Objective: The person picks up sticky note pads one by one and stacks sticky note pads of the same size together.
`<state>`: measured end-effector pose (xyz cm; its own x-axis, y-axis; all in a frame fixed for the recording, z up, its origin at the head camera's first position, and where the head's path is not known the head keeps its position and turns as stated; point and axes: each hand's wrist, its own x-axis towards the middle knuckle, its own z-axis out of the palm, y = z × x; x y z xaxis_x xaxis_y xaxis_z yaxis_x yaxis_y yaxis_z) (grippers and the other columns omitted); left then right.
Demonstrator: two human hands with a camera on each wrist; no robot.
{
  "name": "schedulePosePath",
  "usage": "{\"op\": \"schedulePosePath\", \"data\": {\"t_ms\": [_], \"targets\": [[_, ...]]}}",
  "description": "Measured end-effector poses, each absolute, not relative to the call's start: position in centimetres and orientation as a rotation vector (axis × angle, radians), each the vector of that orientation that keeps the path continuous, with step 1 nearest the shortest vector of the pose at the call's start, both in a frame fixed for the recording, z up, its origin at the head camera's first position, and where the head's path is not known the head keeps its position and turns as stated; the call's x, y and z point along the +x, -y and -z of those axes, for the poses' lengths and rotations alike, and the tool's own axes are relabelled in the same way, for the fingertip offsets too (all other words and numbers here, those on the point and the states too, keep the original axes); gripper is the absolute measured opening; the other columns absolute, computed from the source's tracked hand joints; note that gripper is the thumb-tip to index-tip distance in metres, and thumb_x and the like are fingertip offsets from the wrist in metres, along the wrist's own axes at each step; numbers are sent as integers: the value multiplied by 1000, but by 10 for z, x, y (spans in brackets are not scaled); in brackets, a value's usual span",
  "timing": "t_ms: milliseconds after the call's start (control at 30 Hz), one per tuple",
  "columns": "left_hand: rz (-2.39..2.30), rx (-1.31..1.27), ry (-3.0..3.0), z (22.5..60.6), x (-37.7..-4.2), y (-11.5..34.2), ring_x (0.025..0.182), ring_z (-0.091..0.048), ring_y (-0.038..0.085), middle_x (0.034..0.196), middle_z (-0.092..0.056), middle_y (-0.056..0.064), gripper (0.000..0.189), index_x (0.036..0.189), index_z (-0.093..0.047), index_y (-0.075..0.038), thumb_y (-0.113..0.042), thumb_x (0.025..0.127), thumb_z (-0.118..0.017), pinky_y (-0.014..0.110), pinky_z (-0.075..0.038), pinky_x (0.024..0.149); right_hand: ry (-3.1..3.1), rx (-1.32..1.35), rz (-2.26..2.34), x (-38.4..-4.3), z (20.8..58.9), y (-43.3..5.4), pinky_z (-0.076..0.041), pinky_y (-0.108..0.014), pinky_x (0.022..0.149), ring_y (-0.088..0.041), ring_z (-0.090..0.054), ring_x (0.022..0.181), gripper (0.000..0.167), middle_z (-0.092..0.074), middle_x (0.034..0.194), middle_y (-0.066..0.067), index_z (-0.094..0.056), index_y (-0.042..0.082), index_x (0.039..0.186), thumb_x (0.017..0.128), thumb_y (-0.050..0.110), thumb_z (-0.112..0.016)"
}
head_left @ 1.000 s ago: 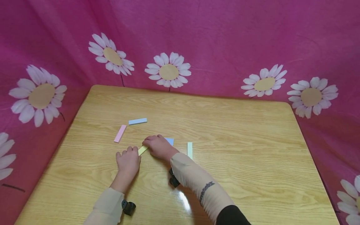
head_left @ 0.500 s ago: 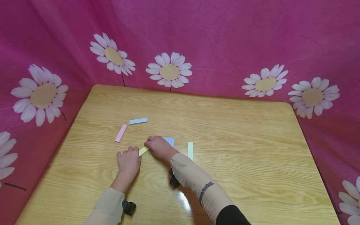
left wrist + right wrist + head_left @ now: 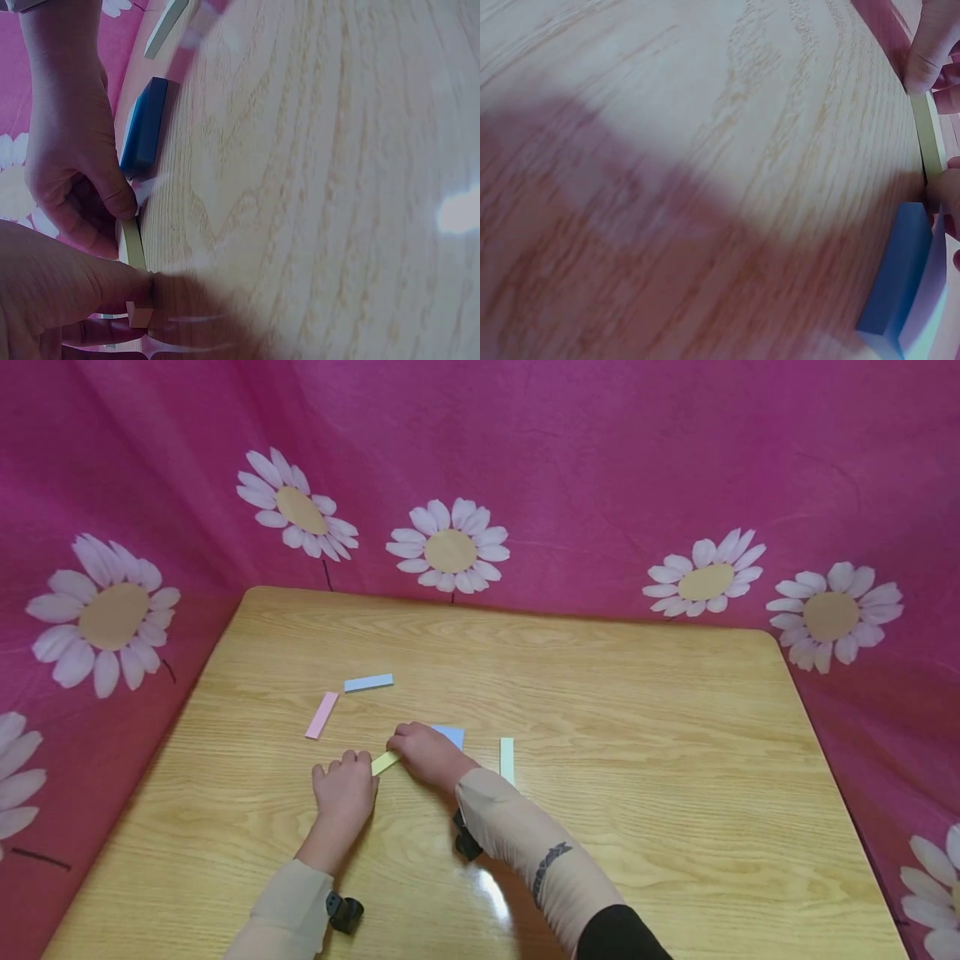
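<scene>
Yellow strip (image 3: 385, 763): on wood-grain table (image 3: 637, 735), lying aslant between both hands. Pinched at its left end between thumb and fingers of left hand (image 3: 344, 793); pinched likewise toward the right end by right hand (image 3: 431, 754). Just beside right hand: blue block (image 3: 452, 735), partly hidden by it. Farther right: pale green strip (image 3: 507, 760), near end covered by right sleeve (image 3: 506, 818). Left and farther back: pink strip (image 3: 322, 715), aslant; near it, light-blue strip (image 3: 368, 682), nearly crosswise. Beyond: daisy-patterned magenta cloth (image 3: 570, 485).

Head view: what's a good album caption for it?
Left hand and right hand grip one yellow strip; pink strip and green strip lie nearby.
</scene>
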<state>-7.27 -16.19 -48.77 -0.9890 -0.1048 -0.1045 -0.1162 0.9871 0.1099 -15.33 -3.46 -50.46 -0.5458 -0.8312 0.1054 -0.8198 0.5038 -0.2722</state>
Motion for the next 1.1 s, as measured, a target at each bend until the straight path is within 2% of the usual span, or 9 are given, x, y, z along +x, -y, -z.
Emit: {"op": "schedulePosePath", "data": {"t_ms": [533,767,1100], "targets": [[-166,-157,-3016,484,-75,157,69,-54,32,74,-51,12,20,87,-59,0,-18,80,-64,51,-34,73,-2691,-1491,470,-153,500,29,-44,-25,70,-16,-56,75,16,-59,81,-1,-67,11,87,78,3,-56],[-168,-152,-3013,485,-76,157,69,-54,32,74,-52,12,19,88,-59,0,-18,80,-63,54,-34,77,-2691,-1495,451,-155,499,27,-44,-23,74,-15,-56,81,18,-60,87,-2,-67,9,93,79,3,-58],[-164,-128,-3019,482,-75,154,70,-54,32,75,-53,12,18,86,-59,-1,-18,81,-63,53,-34,77,-2685,-1507,469,-156,499,23,-44,-23,73,-15,-56,80,18,-60,86,-2,-67,9,91,77,1,-58]]}}
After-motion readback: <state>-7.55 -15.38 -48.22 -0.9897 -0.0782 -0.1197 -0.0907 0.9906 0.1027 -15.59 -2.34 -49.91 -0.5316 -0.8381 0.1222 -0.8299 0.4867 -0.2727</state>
